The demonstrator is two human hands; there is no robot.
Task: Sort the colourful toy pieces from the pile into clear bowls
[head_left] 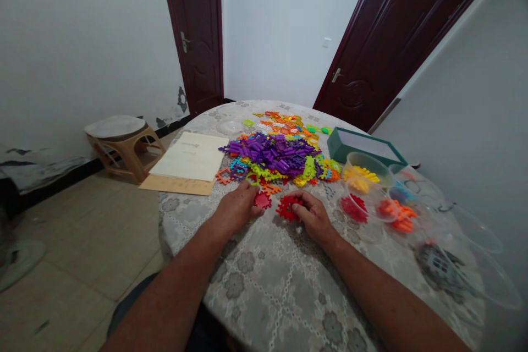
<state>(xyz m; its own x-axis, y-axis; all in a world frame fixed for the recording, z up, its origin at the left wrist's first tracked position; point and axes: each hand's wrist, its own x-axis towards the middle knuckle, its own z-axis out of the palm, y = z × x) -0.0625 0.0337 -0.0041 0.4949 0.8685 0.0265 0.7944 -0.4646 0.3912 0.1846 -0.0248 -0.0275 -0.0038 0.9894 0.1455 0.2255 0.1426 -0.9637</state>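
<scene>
My right hand (pixel 315 215) is closed on a red toothed plastic building piece (pixel 286 208), thumb on its face, just above the tablecloth. To its left, my left hand (pixel 237 206) pinches a pinkish-red toothed plastic piece (pixel 263 200) at its left edge. The two pieces are apart. Right beyond both hands rises a heap of plastic building pieces, mostly purple (pixel 276 151), with lime green, blue and orange ones around its foot. An orange piece (pixel 272 189) lies flat between the heap and my hands.
Clear plastic tubs at the right hold yellow (pixel 363 177), red (pixel 353 208) and orange pieces (pixel 400 215). Behind them stands a green box (pixel 367 146). Paper sheets (pixel 190 157) overhang the table's left edge, near a stool (pixel 124 146). More orange pieces (pixel 289 124) lie at the back.
</scene>
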